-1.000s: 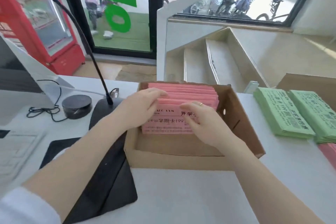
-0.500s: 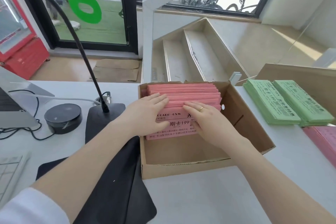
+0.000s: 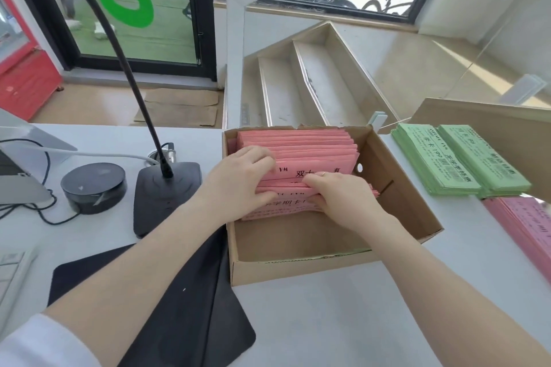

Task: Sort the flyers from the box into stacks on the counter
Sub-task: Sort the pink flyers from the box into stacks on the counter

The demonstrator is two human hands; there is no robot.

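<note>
With my left hand [image 3: 241,179] and right hand [image 3: 343,197] both pinching a front bundle of the pink flyers [image 3: 298,146] upright inside the box [image 3: 399,188], I risk leaving loose sheets behind if my pinch splits unevenly.

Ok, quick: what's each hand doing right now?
Left hand: fingers curled on the pink flyers in the box.
Right hand: fingers grip a bundle of those flyers.
</note>
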